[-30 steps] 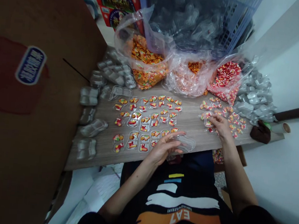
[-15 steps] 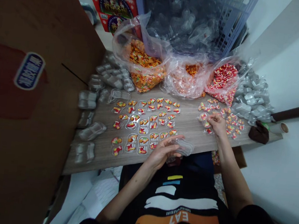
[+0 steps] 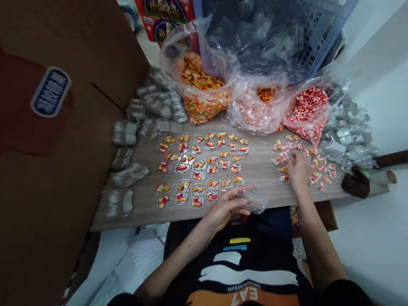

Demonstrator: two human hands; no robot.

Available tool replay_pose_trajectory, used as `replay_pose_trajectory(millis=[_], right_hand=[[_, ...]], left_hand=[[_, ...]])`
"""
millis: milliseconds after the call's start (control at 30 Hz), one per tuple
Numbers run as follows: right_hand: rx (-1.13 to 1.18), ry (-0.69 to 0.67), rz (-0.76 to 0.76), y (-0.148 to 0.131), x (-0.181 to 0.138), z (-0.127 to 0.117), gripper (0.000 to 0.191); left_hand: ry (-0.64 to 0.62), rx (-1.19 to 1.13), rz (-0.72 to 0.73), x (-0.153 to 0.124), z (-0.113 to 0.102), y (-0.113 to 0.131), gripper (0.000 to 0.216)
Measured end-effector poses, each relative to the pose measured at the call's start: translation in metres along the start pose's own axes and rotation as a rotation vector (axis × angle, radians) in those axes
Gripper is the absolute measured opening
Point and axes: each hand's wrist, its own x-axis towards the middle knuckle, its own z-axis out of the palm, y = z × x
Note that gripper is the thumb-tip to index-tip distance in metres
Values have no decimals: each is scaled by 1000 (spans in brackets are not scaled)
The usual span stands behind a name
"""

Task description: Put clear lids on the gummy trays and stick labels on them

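Note:
My left hand (image 3: 229,206) is closed on a clear plastic tray (image 3: 257,202) near the table's front edge. To its left, several clear trays stand in rows, each with gummy candies such as this tray (image 3: 197,195). My right hand (image 3: 299,172) is over a cluster of candies in clear plastic (image 3: 318,169) on the right side of the table. Its fingers are curled down and blurred, and what they grip is hidden. Just left of those fingers lie more packed candies (image 3: 280,156).
Open bags of orange candies (image 3: 203,105), wrapped candies (image 3: 253,107) and red-and-white candies (image 3: 310,103) line the back. Empty clear trays pile up at left (image 3: 124,133) and right (image 3: 349,126). A purple crate (image 3: 313,48) stands behind. A brown cardboard surface (image 3: 53,182) walls the left.
My right hand has turned and its fingers have moved slightly right, away from the packed candies they were touching. The left hand still holds the clear tray. The view has shifted a little.

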Motion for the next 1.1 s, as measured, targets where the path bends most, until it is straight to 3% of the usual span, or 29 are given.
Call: replay_pose_trajectory(millis=[100,167,233,367,433,600,767,1100], right_hand=[[10,90,-37,-8,-10,-13,26],[195,41,-56,-17,-23,-22,25],[435,-139,-60,-32,-41,-29,24],[789,-632,-23,-68,-82,-28,28],[922,-727,56,-80,-96,-20,30],[1098,-700,300,-93,-108,0,39],[1161,-600,401,-100,-120,3,43],[1022,-405,274,-90,-133,15,43]], left_hand=[[22,-37,23,3,2,1,44],[51,-75,39,7,4,2,43],[78,-101,53,13,6,2,41],[87,-91,71,20,6,2,39],[113,-81,89,19,3,1,40],[129,-56,101,7,-9,-1,47],[145,-43,106,0,-12,-1,45],[238,-105,234,10,9,-10,48]])
